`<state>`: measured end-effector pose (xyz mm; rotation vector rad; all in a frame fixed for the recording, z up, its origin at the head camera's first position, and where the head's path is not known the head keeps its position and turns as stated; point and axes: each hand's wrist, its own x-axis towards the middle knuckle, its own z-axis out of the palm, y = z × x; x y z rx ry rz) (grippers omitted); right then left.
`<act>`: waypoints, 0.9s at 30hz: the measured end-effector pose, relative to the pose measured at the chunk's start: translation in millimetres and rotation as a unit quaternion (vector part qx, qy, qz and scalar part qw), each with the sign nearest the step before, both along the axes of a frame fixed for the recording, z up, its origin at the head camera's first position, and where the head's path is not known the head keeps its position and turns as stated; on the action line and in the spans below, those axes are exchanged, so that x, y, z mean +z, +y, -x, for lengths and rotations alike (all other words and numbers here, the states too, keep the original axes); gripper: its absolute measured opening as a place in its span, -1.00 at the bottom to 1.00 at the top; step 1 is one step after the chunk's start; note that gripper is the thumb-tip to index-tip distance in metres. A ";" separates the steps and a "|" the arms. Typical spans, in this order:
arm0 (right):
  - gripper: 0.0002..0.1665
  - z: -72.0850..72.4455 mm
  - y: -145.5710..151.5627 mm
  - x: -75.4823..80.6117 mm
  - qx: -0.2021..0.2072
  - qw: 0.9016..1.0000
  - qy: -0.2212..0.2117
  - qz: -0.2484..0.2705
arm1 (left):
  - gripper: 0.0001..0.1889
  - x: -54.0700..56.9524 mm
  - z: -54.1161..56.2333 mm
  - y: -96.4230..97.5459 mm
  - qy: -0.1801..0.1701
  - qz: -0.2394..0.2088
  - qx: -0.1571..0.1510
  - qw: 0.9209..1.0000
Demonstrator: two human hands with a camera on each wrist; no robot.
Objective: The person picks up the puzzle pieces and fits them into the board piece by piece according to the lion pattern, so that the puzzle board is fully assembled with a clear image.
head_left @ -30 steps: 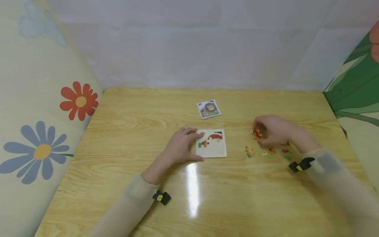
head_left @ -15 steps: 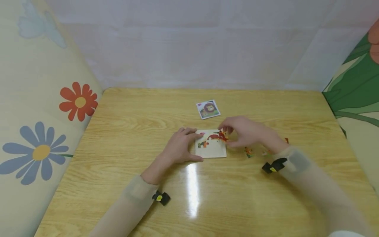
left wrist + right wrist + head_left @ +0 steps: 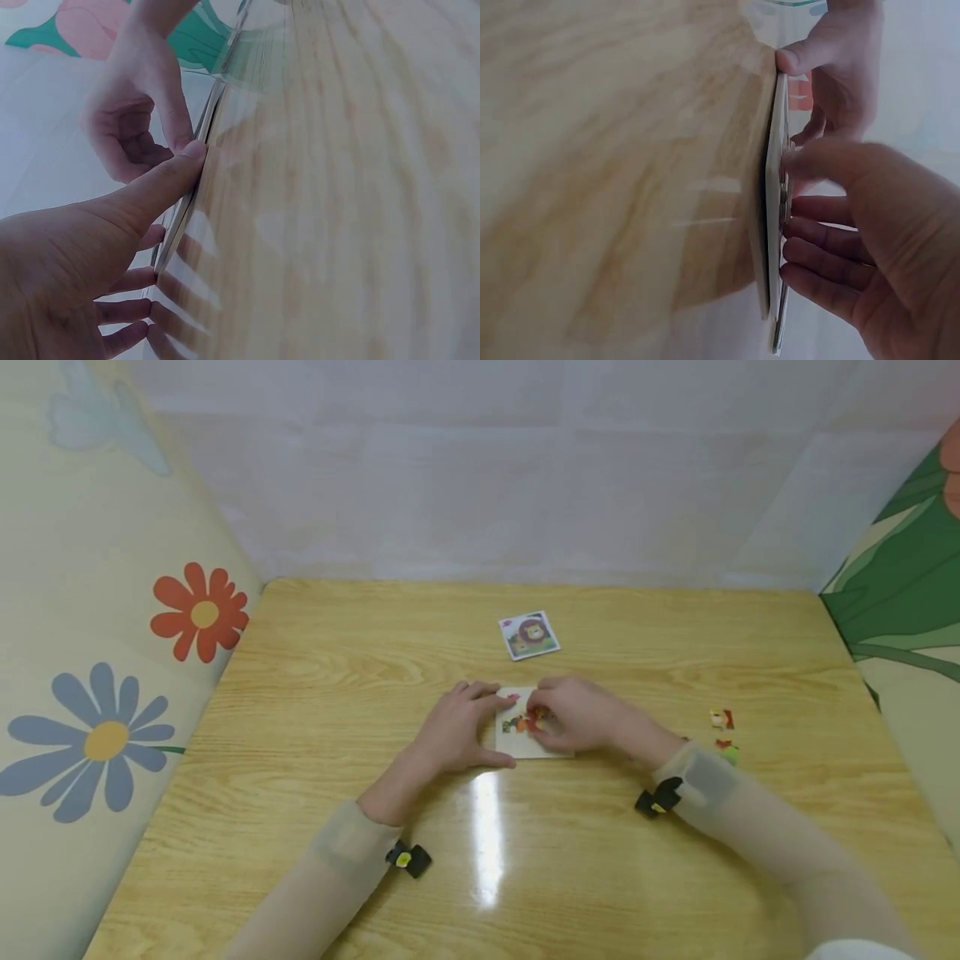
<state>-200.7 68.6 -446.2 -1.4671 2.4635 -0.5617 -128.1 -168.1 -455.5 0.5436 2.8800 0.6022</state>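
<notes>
In the head view a small white square puzzle board [image 3: 512,745] lies on the table, partly filled with colourful pieces. My left hand [image 3: 459,727] rests at its left side, index finger over the upper-left part and thumb along the near edge. With curled fingers and thumb, my right hand [image 3: 588,714] pinches a red-brown puzzle piece [image 3: 539,717] low over the board's middle, hiding much of the picture. The left wrist view shows my left thumb [image 3: 176,169] against the board edge. Edge-on in the right wrist view, the board [image 3: 774,195] has my right fingertips at its face.
Behind the board lies a square picture card [image 3: 529,635] with a lion on it. Loose puzzle pieces [image 3: 722,719] lie to the right, beyond my right forearm. A white cloth backdrop [image 3: 465,502] and flower-printed panels [image 3: 105,743] border the wood-grain table [image 3: 360,652].
My right hand has carried the red-brown piece left from the loose pieces to the board's right edge, then onto its middle. My left hand has stayed at the board.
</notes>
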 end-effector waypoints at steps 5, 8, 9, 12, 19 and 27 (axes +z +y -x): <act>-0.69 -3.2 -1.5 -1.1 0.001 1.000 0.017 0.001 | -0.04 0.9 0.2 0.0 0.000 -0.001 0.000 1.000; -0.71 -3.3 -0.5 -1.1 0.000 1.000 0.019 0.004 | -0.04 0.3 0.5 0.0 0.001 -0.002 0.000 1.000; -0.71 -3.3 0.0 -1.1 0.000 1.000 0.018 0.007 | -0.04 -0.1 0.7 -0.1 0.001 -0.003 -0.001 1.000; -0.74 -3.3 1.1 -1.8 0.003 1.000 0.017 0.018 | -0.03 -0.4 0.9 0.1 0.001 -0.002 -0.001 1.000; -0.81 -6.0 2.3 -1.8 0.030 0.998 0.034 0.046 | -0.03 0.1 0.5 0.1 0.003 0.000 -0.001 1.000; -0.89 -10.5 1.9 -0.3 0.045 0.994 0.095 0.035 | -0.03 0.5 0.5 0.4 0.006 -0.001 -0.005 1.000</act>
